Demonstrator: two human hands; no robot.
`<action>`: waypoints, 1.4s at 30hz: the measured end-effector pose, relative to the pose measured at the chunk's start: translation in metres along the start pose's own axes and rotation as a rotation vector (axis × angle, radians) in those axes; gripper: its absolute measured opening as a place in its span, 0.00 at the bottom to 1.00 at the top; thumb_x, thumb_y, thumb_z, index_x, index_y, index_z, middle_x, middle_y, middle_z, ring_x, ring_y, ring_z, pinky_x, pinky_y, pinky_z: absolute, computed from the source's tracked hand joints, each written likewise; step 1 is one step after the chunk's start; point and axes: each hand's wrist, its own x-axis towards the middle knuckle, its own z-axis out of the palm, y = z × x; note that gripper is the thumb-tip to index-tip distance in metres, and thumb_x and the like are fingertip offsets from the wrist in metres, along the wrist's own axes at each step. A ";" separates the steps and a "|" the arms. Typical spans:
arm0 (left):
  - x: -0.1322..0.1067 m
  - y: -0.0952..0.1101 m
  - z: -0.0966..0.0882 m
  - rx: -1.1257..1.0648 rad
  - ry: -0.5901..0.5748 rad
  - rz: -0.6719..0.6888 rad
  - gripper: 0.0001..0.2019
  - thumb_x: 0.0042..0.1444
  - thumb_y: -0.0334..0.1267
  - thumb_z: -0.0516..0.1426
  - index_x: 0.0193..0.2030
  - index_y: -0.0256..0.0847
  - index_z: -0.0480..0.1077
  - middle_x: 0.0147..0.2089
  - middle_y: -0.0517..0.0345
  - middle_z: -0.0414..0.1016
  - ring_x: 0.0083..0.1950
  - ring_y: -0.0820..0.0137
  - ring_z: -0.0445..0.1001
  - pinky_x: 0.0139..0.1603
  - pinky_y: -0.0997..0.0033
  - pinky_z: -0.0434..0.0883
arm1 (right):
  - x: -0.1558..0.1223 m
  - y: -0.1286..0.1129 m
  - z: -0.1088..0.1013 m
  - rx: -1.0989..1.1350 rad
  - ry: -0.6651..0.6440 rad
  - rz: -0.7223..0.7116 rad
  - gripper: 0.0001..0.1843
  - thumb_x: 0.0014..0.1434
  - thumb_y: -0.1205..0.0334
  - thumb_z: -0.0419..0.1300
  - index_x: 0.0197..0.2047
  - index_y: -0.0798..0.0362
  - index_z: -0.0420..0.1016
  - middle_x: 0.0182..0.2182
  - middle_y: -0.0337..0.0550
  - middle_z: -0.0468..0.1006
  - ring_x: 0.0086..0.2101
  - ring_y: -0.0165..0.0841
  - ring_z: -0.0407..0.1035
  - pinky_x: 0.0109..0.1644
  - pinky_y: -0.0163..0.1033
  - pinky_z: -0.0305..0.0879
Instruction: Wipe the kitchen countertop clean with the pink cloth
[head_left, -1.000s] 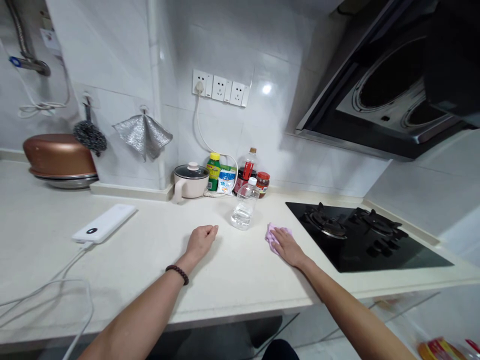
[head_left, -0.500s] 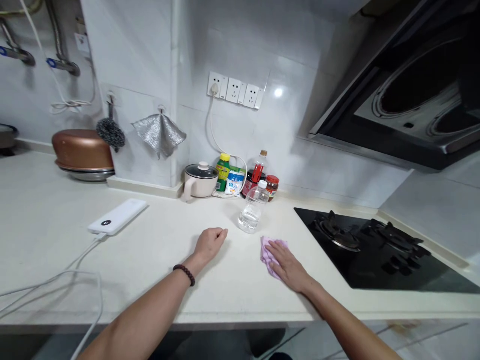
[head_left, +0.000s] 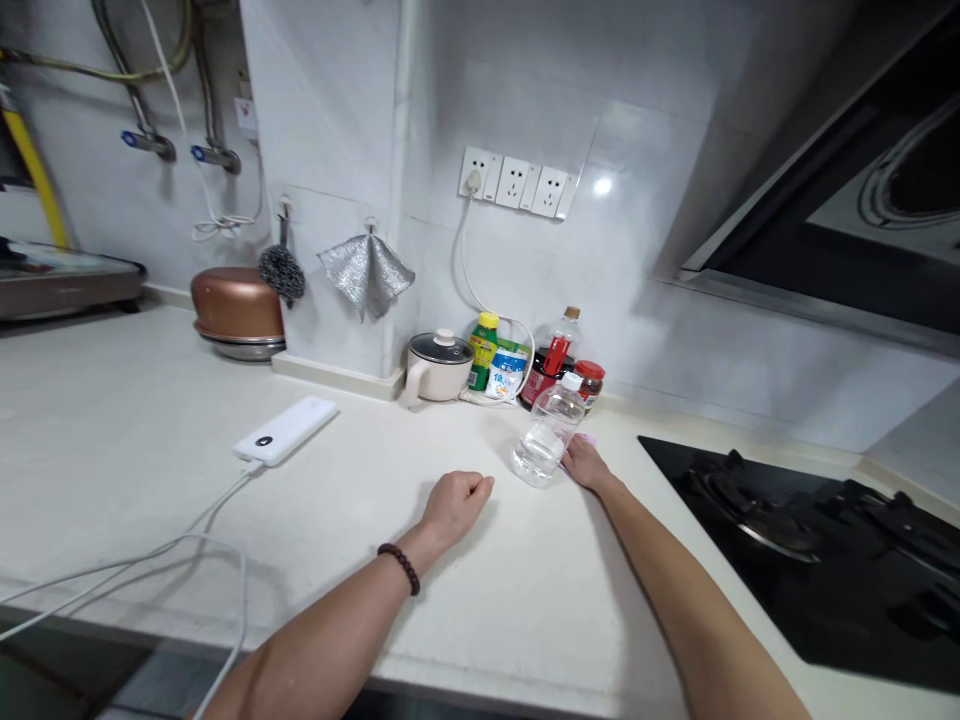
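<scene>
My left hand (head_left: 456, 506) rests on the white countertop (head_left: 510, 590), curled into a fist with nothing showing in it. My right hand (head_left: 586, 466) presses a light purple cloth (head_left: 589, 440) against the counter; only a small part of the cloth shows past the fingers. Just left of that hand stands a clear plastic bottle (head_left: 541, 445) with a white cap and clear liquid in its lower part. The bottle partly covers the right fingertips, and I cannot tell whether they touch it.
Along the wall stand a pink electric pot (head_left: 442, 375), a green bottle (head_left: 483, 352), a white-blue packet (head_left: 506, 375) and sauce jars (head_left: 589, 380). A black gas stove (head_left: 757, 510) lies right, under a range hood (head_left: 825, 250). A cabled white power bank (head_left: 289, 430) lies left.
My right hand has pushed the cloth away from me, toward the wall, to just behind and right of the clear bottle. My left hand stays a fist. The view has turned left.
</scene>
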 end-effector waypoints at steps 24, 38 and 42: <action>0.003 0.006 -0.014 0.026 0.096 -0.002 0.23 0.59 0.50 0.48 0.17 0.44 0.50 0.18 0.64 0.52 0.24 0.72 0.53 0.29 0.68 0.47 | -0.162 -0.077 -0.040 0.126 -0.058 -0.150 0.34 0.71 0.41 0.41 0.74 0.47 0.57 0.72 0.45 0.57 0.72 0.43 0.47 0.74 0.59 0.46; 0.008 -0.001 -0.019 0.029 0.157 0.007 0.22 0.58 0.51 0.47 0.17 0.43 0.56 0.18 0.63 0.57 0.24 0.72 0.56 0.29 0.71 0.51 | -0.056 -0.215 -0.016 0.191 -0.097 -0.147 0.34 0.71 0.44 0.43 0.74 0.50 0.55 0.74 0.49 0.53 0.72 0.47 0.44 0.73 0.58 0.43; 0.008 -0.003 -0.020 0.021 0.166 -0.003 0.23 0.58 0.51 0.47 0.16 0.43 0.56 0.18 0.64 0.55 0.24 0.73 0.55 0.29 0.70 0.50 | -0.036 -0.208 -0.005 0.179 -0.063 -0.024 0.35 0.70 0.43 0.43 0.73 0.52 0.58 0.73 0.50 0.54 0.72 0.50 0.43 0.73 0.59 0.41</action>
